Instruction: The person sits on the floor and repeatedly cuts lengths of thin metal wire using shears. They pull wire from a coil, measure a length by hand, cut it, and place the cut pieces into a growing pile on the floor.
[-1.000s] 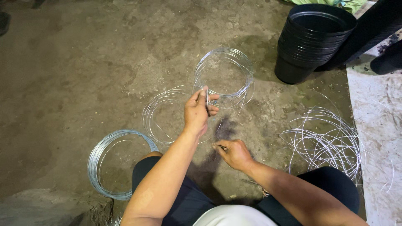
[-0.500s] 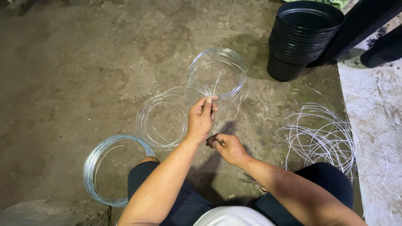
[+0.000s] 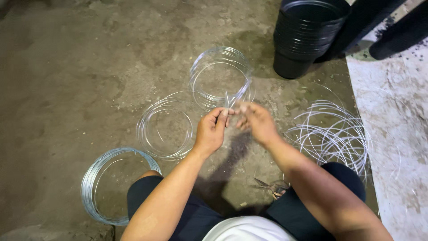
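My left hand pinches thin silver wire between thumb and fingers, just in front of my knees. My right hand, blurred by motion, meets it fingertip to fingertip and closes on the same wire strands, which stick up toward a wire coil on the ground beyond. A second wire coil lies left of my left hand. A thicker grey wire coil rests by my left knee.
A loose pile of cut wire loops spreads at the right, partly on a white sheet. A stack of black plastic pots stands at the back right. Scissors lie on the dirt floor between my legs.
My right hand has risen from low near my lap to meet the left hand's fingertips. The left hand has dropped slightly. The view has shifted, so everything sits further left.
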